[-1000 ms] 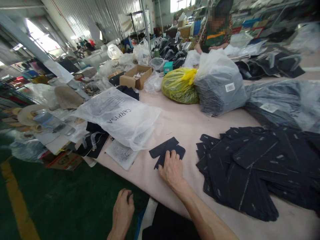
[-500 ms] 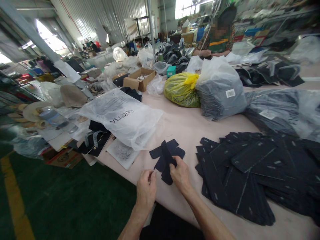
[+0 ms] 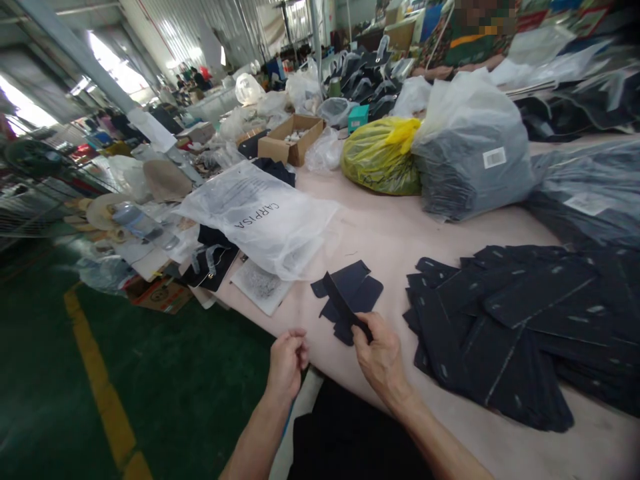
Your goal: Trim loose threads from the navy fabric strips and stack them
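My right hand (image 3: 381, 360) grips the near end of a narrow dark fabric strip (image 3: 341, 301), which is raised at a slant. Beneath and behind it, several dark fabric pieces (image 3: 361, 288) lie overlapped on the table (image 3: 385, 233). My left hand (image 3: 287, 363) is closed at the table's front edge, thumb and fingers pressed together; anything between them is too small to make out. To the right spreads a large heap of dark fabric pieces (image 3: 505, 320) with pale marks on them.
A white printed plastic bag (image 3: 265, 220) lies left, with a white board (image 3: 260, 285) partly under it. Farther back are an open cardboard box (image 3: 280, 148), a yellow bag (image 3: 380, 160) and a grey-filled clear bag (image 3: 475, 160). A person (image 3: 465, 43) stands across the table.
My right hand has lifted the strip off the other pieces and turned it. My left hand has drawn away from the pieces, toward the table edge. The camera view has shifted.
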{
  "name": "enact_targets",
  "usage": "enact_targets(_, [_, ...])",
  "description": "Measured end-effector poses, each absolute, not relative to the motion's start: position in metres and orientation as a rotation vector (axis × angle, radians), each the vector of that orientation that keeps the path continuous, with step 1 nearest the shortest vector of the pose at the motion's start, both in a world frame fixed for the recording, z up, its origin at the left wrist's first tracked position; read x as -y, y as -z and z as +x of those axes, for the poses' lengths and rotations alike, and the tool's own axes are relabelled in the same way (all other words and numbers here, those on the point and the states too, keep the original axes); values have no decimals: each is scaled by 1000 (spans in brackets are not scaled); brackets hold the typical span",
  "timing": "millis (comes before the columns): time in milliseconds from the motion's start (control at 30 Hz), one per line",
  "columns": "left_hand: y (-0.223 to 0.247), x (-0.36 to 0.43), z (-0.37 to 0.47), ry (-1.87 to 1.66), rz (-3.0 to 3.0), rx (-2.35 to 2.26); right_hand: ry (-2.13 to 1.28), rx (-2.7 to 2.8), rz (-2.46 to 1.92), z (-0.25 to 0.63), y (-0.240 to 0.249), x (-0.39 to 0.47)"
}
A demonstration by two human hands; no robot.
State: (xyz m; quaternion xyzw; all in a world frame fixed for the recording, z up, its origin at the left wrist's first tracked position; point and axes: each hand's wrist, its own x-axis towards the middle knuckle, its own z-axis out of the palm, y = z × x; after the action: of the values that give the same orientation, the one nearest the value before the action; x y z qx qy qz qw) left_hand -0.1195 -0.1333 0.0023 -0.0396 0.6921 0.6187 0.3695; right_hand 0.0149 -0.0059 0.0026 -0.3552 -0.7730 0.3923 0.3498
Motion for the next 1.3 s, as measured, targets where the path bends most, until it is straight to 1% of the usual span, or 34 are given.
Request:
enact_targets(133, [10,180,-138,-1321,40,-2289,-930,2095,-797,21,-3,14])
enact_targets(300, [10,221,-160,-728,507,-2815,-598,2141,-629,25,0,19])
enact_targets(367, [8,224,-163,-640,655,-2953,-557,2142,-573,25,0,22])
enact_targets(400, [7,222,-164,-664,684,-2971,-549,2136,-541,26,0,23])
enact_targets(500, [3,210,-160,-947,478,-2808,-533,2096,-447,26,0,27])
enact_targets(600, [-9,190,-147,-1281,183,-2449,-511,2101,-376,28,0,30])
enact_targets(667, [-21,172,-133,-1468,96,-2128,-486,2124,-346,29,0,31])
enact_targets(767, [-37,146,-111,-1652,72,-1650,-448,2160,-311,29,0,33])
enact_targets(833, [-41,132,-102,-1703,42,-1541,-464,2168,-301,28,-2,34])
enact_targets(933, [-39,121,-100,-1708,-5,-1584,-648,2127,-423,29,-5,34])
enact_targets(1000, [-34,118,-104,-1691,9,-1643,-941,2049,-562,34,-7,31])
enact_targets(1067, [-29,118,-109,-1670,42,-1684,-1435,1916,-677,41,-8,26])
enact_targets(1133, [-25,117,-114,-1636,87,-1690,-1984,1663,-744,49,-10,19])
enact_targets(1167, [-24,115,-115,-1616,107,-1691,-2192,1507,-764,53,-11,15])
enact_targets(1200, [-24,113,-115,-1596,125,-1693,-2326,1364,-783,56,-13,12])
enact_targets(1233, [-23,111,-115,-1577,140,-1701,-2389,1264,-802,58,-14,9])
enact_targets(1300, [-23,106,-112,-1536,182,-1728,-2393,1234,-868,61,-15,4])
